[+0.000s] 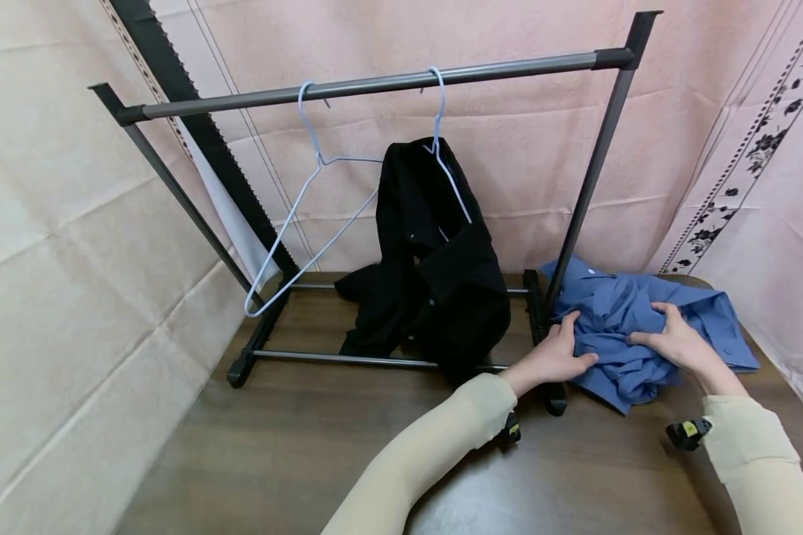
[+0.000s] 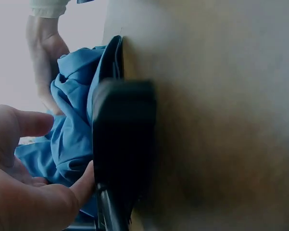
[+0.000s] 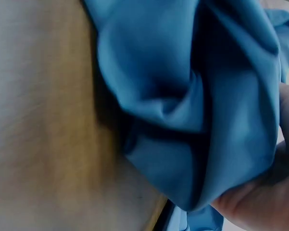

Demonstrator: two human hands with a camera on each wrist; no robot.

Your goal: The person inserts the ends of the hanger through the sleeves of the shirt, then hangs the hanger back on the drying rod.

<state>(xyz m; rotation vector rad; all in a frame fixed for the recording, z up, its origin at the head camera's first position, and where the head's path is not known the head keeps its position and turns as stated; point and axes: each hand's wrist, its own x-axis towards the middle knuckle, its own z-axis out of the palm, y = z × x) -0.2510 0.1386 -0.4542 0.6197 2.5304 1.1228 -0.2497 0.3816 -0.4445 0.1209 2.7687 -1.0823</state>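
A crumpled blue shirt (image 1: 616,319) lies on the table at the right, beside the rack's foot. My left hand (image 1: 554,355) is at its near left side, thumb and fingers spread apart. In the left wrist view, that thumb stands off the cloth while a fingertip reaches the shirt (image 2: 77,120) beside the dark rack foot. My right hand (image 1: 682,342) grips bunched cloth on the shirt's right part. Folds of the shirt (image 3: 182,96) fill the right wrist view, where the right hand (image 3: 264,202) shows at the edge; some of its fingers are hidden.
A dark metal clothes rack (image 1: 375,88) stands on the brown table (image 1: 294,438). From its bar hang a bare light-blue hanger (image 1: 284,223) and another hanger (image 1: 439,111) carrying a black shirt (image 1: 442,290). Pale cloth curtains (image 1: 73,260) enclose the table behind and at the sides.
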